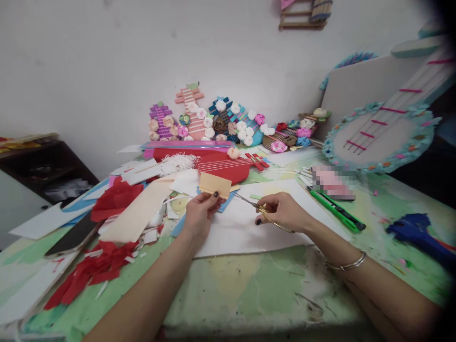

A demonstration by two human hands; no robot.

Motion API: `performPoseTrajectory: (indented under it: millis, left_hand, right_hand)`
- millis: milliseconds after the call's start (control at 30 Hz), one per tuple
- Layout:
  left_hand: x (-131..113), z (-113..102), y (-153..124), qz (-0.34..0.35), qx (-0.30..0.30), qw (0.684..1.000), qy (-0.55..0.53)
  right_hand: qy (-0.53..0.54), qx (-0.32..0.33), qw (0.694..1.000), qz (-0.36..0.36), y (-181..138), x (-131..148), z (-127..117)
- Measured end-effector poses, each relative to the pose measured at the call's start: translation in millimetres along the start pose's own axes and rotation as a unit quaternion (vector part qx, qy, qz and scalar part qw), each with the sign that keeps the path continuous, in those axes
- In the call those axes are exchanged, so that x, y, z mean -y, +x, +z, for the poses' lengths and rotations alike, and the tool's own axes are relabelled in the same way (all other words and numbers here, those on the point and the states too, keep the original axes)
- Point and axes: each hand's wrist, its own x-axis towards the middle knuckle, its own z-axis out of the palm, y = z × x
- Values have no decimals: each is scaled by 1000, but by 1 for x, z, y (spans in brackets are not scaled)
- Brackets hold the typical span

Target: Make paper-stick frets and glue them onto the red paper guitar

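Note:
Between its thumb and fingers my left hand (201,212) pinches a small tan piece of card (214,185), held up above the table. Gold-handled scissors (265,213) are in my right hand (285,212), with its fingers at the handle loops. The blades point left toward the card and end a little short of it, near its lower right corner. Beneath both hands lies a white sheet (249,232). Just behind the card rests a red instrument-shaped craft (228,166) with white strings.
Red crepe paper (116,197), a long cream strip (138,211) and scraps cover the left side. On the right lie a green cutter (337,209) and a blue glue gun (413,230). Flower-trimmed crafts (195,116) line the wall; a large instrument-shaped craft (377,137) stands at right.

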Motion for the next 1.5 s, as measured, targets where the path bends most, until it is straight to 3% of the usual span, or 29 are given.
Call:
performPoseTrajectory:
  millis: [267, 1500]
  left_hand:
    - [3, -1, 0, -3, 31, 999, 10]
    - [6, 3, -5, -32, 43, 998, 35]
  right_hand:
    - [57, 49, 997, 28, 2, -4, 1]
    - [94, 61, 992, 60, -1, 7, 14]
